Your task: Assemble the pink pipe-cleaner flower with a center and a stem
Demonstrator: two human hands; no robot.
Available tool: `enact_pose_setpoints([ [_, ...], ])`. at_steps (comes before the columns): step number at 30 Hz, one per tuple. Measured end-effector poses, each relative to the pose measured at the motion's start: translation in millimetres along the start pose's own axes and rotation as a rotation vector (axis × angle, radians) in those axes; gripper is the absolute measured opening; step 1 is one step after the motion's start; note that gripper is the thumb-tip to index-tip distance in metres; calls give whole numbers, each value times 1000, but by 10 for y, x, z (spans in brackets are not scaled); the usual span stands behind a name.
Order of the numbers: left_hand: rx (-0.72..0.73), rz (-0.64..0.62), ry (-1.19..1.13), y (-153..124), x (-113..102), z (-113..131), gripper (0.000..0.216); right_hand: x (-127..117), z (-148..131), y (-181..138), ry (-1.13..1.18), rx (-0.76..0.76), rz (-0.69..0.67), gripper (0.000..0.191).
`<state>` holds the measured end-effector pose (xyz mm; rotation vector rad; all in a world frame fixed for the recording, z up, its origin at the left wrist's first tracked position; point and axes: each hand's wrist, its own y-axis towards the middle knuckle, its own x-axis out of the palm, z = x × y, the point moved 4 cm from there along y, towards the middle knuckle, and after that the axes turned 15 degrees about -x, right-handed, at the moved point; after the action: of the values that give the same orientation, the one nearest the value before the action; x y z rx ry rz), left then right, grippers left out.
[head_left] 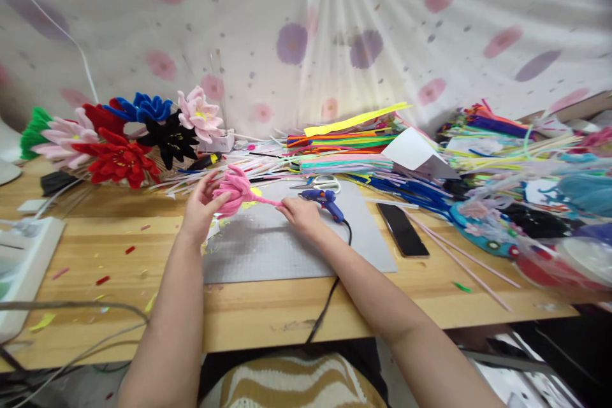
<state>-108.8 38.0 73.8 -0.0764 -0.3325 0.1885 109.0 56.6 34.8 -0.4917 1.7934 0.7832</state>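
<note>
A pink pipe-cleaner flower (pixel 238 190) lies sideways in the air over the grey mat (pixel 287 255), its petals toward the left and its stem toward the right. My left hand (pixel 204 201) is closed around the petals from the left side. With pinched fingers, my right hand (pixel 301 213) grips the end of the pink stem. Just beyond the right hand, a blue glue gun (pixel 325 199) rests on the mat, its black cord running down to the table's front edge. White-handled scissors (pixel 326 183) lie behind it.
Finished flowers, such as a red one (pixel 122 159) and a black one (pixel 169 137), stand at the left. Bundles of coloured pipe cleaners (pixel 349 143) line the back. A phone (pixel 403 229) lies right of the mat, and a white power strip (pixel 36 261) sits far left.
</note>
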Motion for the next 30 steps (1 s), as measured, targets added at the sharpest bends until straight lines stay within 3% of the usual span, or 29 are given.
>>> enact_pose_setpoints([
  [3, 10, 76, -138, 41, -81, 15, 57, 1, -26, 51, 100, 50, -17, 38],
  [7, -90, 172, -421, 107, -141, -138, 39, 4, -35, 189, 314, 191, 77, 34],
  [9, -199, 185, -348, 112, -50, -300, 38, 38, -59, 290, 428, 221, 122, 33],
  [11, -308, 67, -233, 95, 140, -474, 40, 95, -109, 396, 531, 217, 147, 31],
  [14, -289, -46, -133, 54, 371, -601, 40, 190, -219, 524, 703, 125, 148, 23],
  [18, -232, 25, -73, 57, 351, -518, 35, 271, -291, 545, 1017, -5, 55, 12],
  [22, -221, 137, -112, 68, 164, -350, 20, 296, -227, 460, 1233, 57, 6, 34],
  [26, -212, 195, -60, 52, 94, -270, 14, 321, -228, 468, 1269, 105, 105, 30],
  [30, -226, 240, 148, 30, 65, -232, 14, 330, -212, 545, 1231, 215, 247, 25],
])
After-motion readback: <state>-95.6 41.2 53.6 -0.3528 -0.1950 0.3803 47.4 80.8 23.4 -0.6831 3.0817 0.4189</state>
